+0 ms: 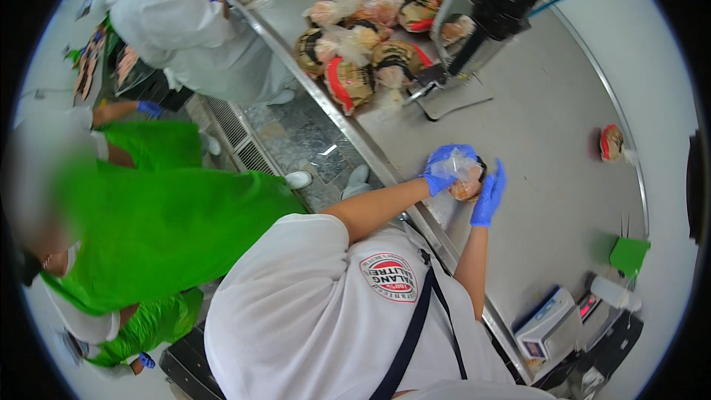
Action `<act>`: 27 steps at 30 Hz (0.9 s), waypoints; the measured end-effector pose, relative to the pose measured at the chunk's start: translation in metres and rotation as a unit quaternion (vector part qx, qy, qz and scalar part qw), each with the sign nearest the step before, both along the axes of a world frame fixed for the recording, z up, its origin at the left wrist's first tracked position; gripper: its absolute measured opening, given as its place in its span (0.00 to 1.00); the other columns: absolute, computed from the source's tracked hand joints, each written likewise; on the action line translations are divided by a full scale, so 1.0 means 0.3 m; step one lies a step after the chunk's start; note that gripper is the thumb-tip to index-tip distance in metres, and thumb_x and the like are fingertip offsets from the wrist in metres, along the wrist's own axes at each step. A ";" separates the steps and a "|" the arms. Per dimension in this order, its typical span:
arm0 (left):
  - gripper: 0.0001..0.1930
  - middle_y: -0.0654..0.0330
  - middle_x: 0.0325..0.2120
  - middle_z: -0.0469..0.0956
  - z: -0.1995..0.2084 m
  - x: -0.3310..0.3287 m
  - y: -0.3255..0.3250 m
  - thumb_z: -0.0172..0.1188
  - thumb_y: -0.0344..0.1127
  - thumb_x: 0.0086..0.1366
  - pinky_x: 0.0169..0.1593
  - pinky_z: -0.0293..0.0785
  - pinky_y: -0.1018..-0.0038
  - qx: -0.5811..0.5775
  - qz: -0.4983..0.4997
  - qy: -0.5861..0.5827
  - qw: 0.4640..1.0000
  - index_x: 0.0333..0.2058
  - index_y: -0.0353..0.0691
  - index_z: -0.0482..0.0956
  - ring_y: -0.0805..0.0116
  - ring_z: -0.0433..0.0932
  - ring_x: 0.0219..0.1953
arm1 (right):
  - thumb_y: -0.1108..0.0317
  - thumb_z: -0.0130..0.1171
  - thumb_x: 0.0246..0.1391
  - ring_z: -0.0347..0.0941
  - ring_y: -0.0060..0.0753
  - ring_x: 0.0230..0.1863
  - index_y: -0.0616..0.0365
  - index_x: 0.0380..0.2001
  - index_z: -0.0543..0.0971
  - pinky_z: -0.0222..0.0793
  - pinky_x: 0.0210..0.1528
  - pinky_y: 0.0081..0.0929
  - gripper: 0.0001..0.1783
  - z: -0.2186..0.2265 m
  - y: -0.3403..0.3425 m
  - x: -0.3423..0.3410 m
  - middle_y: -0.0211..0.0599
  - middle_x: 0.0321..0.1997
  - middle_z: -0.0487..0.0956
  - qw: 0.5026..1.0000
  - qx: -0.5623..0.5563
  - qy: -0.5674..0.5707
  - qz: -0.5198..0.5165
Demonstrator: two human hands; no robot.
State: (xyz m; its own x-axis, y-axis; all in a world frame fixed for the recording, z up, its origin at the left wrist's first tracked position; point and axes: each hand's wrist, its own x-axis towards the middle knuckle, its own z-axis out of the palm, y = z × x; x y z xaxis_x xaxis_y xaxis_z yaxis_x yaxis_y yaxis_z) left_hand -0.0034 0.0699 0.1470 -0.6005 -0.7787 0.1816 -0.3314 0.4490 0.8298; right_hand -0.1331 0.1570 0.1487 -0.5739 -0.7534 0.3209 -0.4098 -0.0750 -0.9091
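Observation:
On the steel table (548,148) a bagged chicken (466,187) lies between my two blue-gloved hands. It looks pinkish through clear plastic, with a dark printed patch on its far right side. My left hand (446,165) is closed on the gathered clear plastic at its top. Along the right side of the bag my right hand (489,194) is held flat, fingers stretched out and pointing away from me. The underside of the bag is hidden.
A pile of bagged chickens (370,30) covers the far table. Beside it stands a black-and-metal machine arm (503,11) with a blue hose. One bagged chicken (611,142) lies right. A scale (549,326) and green box (629,255) are near right. Co-workers in green aprons (178,230) stand left.

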 end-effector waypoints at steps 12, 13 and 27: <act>0.15 0.55 0.43 0.70 -0.070 0.019 -0.023 0.50 0.44 0.62 0.53 0.63 0.66 -0.034 -0.036 -0.179 0.983 0.41 0.42 0.73 0.58 0.68 0.47 | 0.64 0.45 0.54 0.70 0.43 0.46 0.54 0.39 0.78 0.63 0.51 0.35 0.14 0.039 -0.075 0.130 0.41 0.41 0.76 0.982 0.057 0.182 0.001; 0.14 0.55 0.43 0.70 -0.118 0.017 -0.013 0.50 0.43 0.61 0.52 0.64 0.66 -0.045 -0.013 -0.116 0.992 0.41 0.42 0.72 0.58 0.68 0.47 | 0.64 0.45 0.55 0.70 0.43 0.46 0.54 0.39 0.78 0.64 0.51 0.35 0.14 0.046 -0.081 0.129 0.40 0.42 0.76 0.981 0.065 0.182 0.001; 0.16 0.56 0.38 0.77 -0.105 0.042 0.000 0.52 0.44 0.57 0.43 0.72 0.68 -0.118 0.007 0.015 0.993 0.42 0.45 0.74 0.60 0.76 0.39 | 0.61 0.44 0.56 0.70 0.43 0.44 0.57 0.40 0.78 0.64 0.48 0.34 0.17 0.035 -0.068 0.179 0.42 0.43 0.76 0.974 0.063 0.215 -0.017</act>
State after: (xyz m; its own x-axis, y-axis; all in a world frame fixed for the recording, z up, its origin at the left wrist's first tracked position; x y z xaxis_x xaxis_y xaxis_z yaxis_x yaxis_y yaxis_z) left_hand 0.0091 0.0699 0.1156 -0.5813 -0.7209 0.3773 -0.3165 0.6276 0.7113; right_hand -0.0794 0.1365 0.1592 -0.4312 -0.7855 0.4439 -0.7553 0.0451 -0.6539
